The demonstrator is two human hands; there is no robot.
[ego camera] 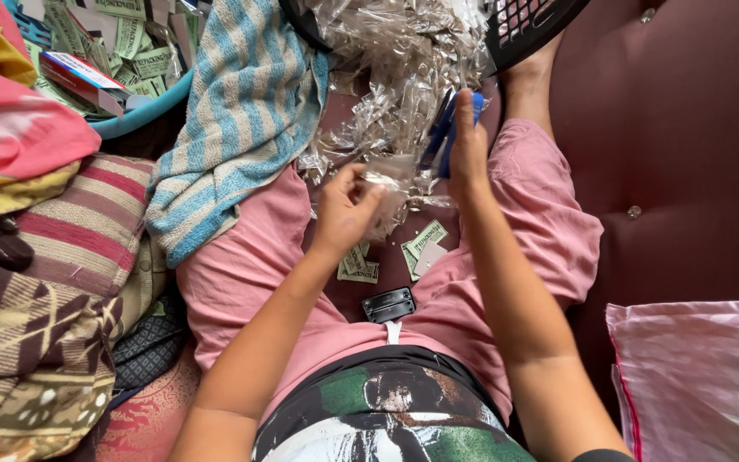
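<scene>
Where the person sits on a maroon tufted sofa (694, 154), left hand (345, 208) pinching a clear plastic sleeve (387, 175), right hand (467, 145) gripping a blue stapler (442, 128), paper labels (425, 244) on lap, striped towel (233, 120), piled fabrics (53, 282) alongside.

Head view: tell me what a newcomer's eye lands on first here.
First, the heap of crinkled clear plastic bags spilling from a black basket at the top centre. Just below it, the left hand pinches a small clear packet while the right hand grips a blue stapler-like tool over the pink-clad lap. A blue-and-cream striped towel drapes at upper left, and small green paper labels lie between the legs.
</scene>
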